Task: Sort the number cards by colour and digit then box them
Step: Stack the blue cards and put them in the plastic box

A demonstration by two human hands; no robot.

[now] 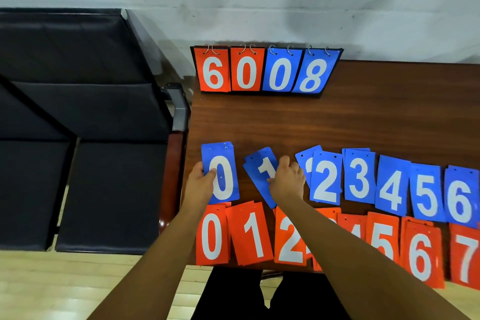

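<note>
Curling tight, left fingers [211, 173] hold blue 0 [224, 163], right fingers [285, 163] pinch blue 1 [260, 167].

Bare worktop [285, 122] band lies open between flip scoreboard [265, 73] at far edge and blue card row [389, 184]. Near edge crowded: blue row and red card row [254, 236], mostly overlapping. Left side hemmed by black chairs [78, 112]; armrest [179, 109] just beside worktop edge.
</note>
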